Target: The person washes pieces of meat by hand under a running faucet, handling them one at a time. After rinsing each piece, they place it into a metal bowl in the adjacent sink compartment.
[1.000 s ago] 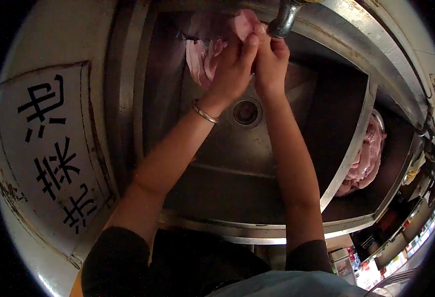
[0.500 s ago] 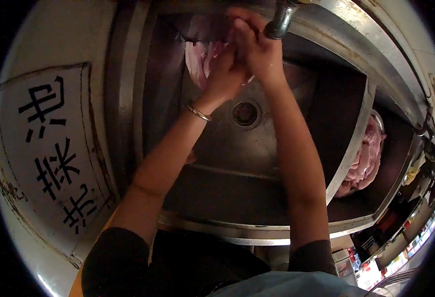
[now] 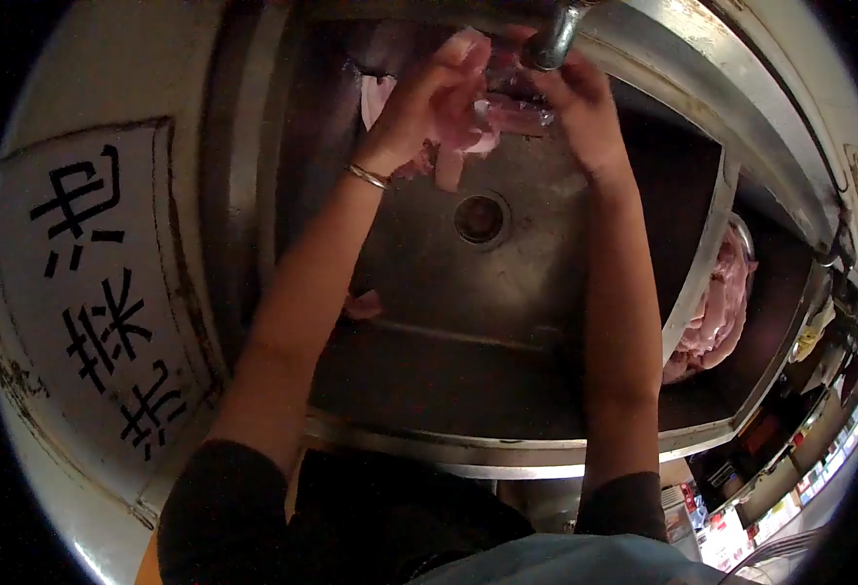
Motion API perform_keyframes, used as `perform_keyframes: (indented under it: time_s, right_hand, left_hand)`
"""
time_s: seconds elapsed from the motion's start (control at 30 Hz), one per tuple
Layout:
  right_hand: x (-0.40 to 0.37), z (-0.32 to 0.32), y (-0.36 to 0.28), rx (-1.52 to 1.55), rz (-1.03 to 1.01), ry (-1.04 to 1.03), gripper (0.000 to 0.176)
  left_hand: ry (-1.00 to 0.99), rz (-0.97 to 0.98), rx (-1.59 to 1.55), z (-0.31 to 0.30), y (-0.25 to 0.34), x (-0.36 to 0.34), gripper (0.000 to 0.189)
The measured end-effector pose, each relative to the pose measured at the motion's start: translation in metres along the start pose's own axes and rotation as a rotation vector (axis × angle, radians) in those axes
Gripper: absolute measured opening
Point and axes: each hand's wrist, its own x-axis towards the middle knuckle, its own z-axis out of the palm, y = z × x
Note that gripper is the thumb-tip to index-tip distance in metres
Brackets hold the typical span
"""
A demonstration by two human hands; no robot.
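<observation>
In the sink's far part, my left hand (image 3: 437, 96) is closed around a slice of raw meat (image 3: 466, 132), pink with pale fat, which hangs below the fingers. My right hand (image 3: 585, 109) is beside the faucet spout (image 3: 552, 47), fingers apart and slightly curled; the spout hides part of them. Wet, shiny meat lies between the two hands. More raw meat (image 3: 376, 96) shows at the left, partly behind my left hand. A silver bangle (image 3: 367, 176) circles my left wrist.
The metal sink (image 3: 526, 283) has a round drain (image 3: 481, 220) in its floor. A small meat scrap (image 3: 361, 305) lies near my left forearm. In the right basin, a bowl is heaped with raw meat (image 3: 717, 312). A sign with black characters (image 3: 87, 263) is at the left.
My hands, close together before, have moved apart: the left to the left with meat, the right to the right. More of the meat between them now shows.
</observation>
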Motion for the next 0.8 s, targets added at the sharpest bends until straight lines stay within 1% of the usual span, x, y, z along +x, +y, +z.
perform_keyframes:
  time_s: [0.03,0.07,0.1,0.13,0.17,0.2,0.23,0.3,0.33,0.37,0.4,0.43,0.47,0.5,0.53,0.57,0.6,0.63,0.67,0.7,0.73,0.8]
  right_hand:
    - [-0.001,0.006,-0.002,0.043,-0.031,-0.069,0.024]
    - [-0.002,0.01,-0.005,0.046,-0.029,-0.067,0.024]
    - [-0.003,0.014,-0.008,0.111,0.035,-0.137,0.024]
    - [-0.003,0.017,-0.01,0.174,0.098,-0.209,0.024]
    - [-0.001,0.018,-0.007,0.174,0.097,-0.209,0.024]
    - [0.003,0.02,-0.002,0.094,0.0,-0.059,0.023]
    - [0.006,0.021,0.002,0.014,-0.096,0.091,0.021]
    - [0.008,0.03,0.0,0.024,-0.07,0.108,0.02]
    - [0.009,0.032,-0.002,0.033,-0.047,0.122,0.02]
    - [0.009,0.032,-0.006,0.032,-0.048,0.122,0.02]
    - [0.009,0.031,-0.01,-0.012,-0.054,0.023,0.019]
    - [0.008,0.031,-0.011,-0.054,-0.059,-0.077,0.018]
    - [0.009,0.031,-0.005,-0.051,-0.056,-0.08,0.018]
    - [0.011,0.032,0.004,-0.048,-0.106,0.081,0.018]
    - [0.013,0.031,0.011,-0.043,-0.156,0.244,0.018]
    - [0.013,0.027,0.008,-0.014,-0.308,0.176,0.018]
    - [0.014,0.023,0.008,-0.013,-0.312,0.174,0.018]
    - [0.014,0.019,0.009,0.072,-0.275,0.171,0.017]
    - [0.014,0.02,0.005,0.157,-0.235,0.167,0.016]
    - [0.014,0.017,-0.006,0.113,-0.288,0.143,0.011]
    - [0.014,0.015,-0.007,0.116,-0.286,0.143,0.011]
    - [0.012,0.014,-0.017,0.28,-0.343,0.201,0.009]
  left_hand:
    - [-0.133,0.054,0.099,-0.001,0.002,0.004,0.024]
    - [-0.264,0.105,0.198,-0.003,0.002,0.007,0.027]
    - [-0.305,0.016,0.295,-0.01,-0.001,0.01,0.035]
    - [-0.306,0.015,0.295,-0.01,-0.004,0.014,0.035]
    - [-0.328,-0.101,0.101,-0.005,-0.003,0.018,0.037]
    - [-0.347,-0.216,-0.094,-0.001,-0.002,0.02,0.04]
    - [-0.347,-0.216,-0.095,0.001,0.0,0.019,0.04]
    - [-0.318,-0.119,-0.328,0.012,0.01,0.013,0.041]
    - [-0.318,-0.118,-0.329,0.011,0.007,0.019,0.041]
    - [-0.367,-0.084,-0.411,0.011,0.007,0.027,0.047]
    - [-0.412,-0.05,-0.494,0.01,0.007,0.033,0.055]
    - [-0.407,-0.051,-0.494,0.006,0.009,0.04,0.055]
    - [-0.784,-0.083,-0.544,0.011,0.027,0.045,0.046]
    - [-1.164,-0.115,-0.582,0.013,0.037,0.049,0.037]
    - [-1.163,-0.115,-0.58,0.013,0.032,0.055,0.037]
    - [-1.18,-0.081,-0.671,0.013,0.023,0.063,0.04]
    - [-1.198,-0.046,-0.76,0.013,0.017,0.067,0.044]
    - [-1.198,-0.044,-0.759,0.009,0.01,0.064,0.044]
    - [-0.754,-0.115,-0.12,0.008,0.003,0.056,0.043]
    - [-0.267,-0.172,0.486,0.005,-0.003,0.051,0.046]
    - [-0.265,-0.175,0.487,0.003,-0.011,0.054,0.046]
    - [-0.291,0.592,0.629,0.009,-0.021,0.063,0.042]
